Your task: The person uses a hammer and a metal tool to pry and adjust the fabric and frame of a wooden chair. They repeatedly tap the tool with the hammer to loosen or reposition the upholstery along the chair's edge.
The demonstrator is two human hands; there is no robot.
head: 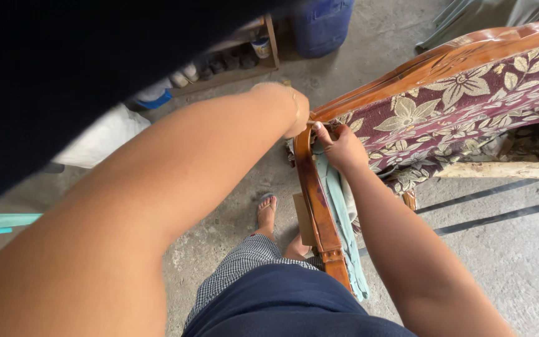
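A glossy brown wooden chair frame (317, 206) with maroon floral upholstery (463, 106) lies tilted in front of me. My left hand (296, 112) reaches over the top corner of the frame, its fingers hidden behind the wood. My right hand (340, 147) pinches the edge of the fabric at that same corner, beside a pale teal strip of lining (344, 218) that runs down along the frame.
Bare concrete floor lies all around. A blue barrel (320, 25) and a low wooden shelf with shoes (232, 62) stand at the back. A white sack (104, 137) lies left. My sandalled foot (267, 212) is below the frame. A rough wooden pole (500, 170) sticks out right.
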